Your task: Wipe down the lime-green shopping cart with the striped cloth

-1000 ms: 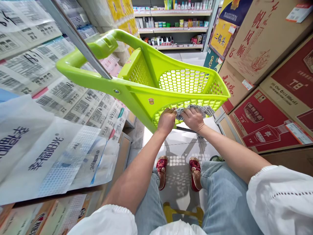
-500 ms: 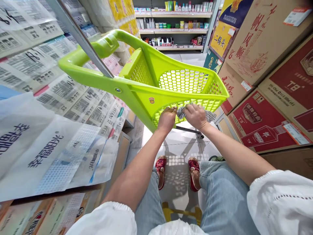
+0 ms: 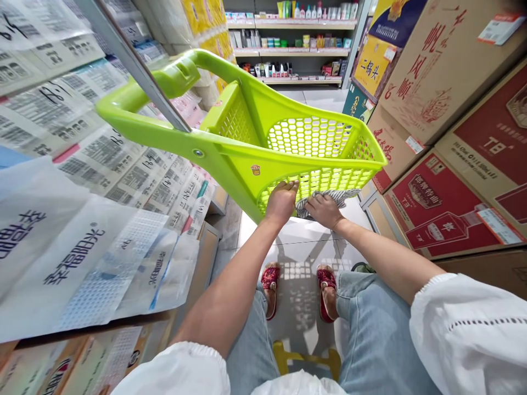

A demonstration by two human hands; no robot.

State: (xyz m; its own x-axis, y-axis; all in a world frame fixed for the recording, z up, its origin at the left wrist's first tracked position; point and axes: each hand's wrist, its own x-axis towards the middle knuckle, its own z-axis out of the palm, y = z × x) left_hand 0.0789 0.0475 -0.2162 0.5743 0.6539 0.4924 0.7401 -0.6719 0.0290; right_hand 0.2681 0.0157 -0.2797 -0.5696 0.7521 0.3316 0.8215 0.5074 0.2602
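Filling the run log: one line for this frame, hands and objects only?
left hand: gripping green basket lower edge | right hand: pressing striped cloth against basket mesh | place: shop aisle, cardboard boxes at right

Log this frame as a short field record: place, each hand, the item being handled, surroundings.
place: shop aisle, seen from above the person's knees
left hand: grips the near lower edge of the green basket
right hand: presses a striped cloth against the basket's mesh wall
basket: tilted, held up off the floor, metal pole crossing its handle
left side: printed white sacks
right side: stacked red cartons
background: shelves of bottles
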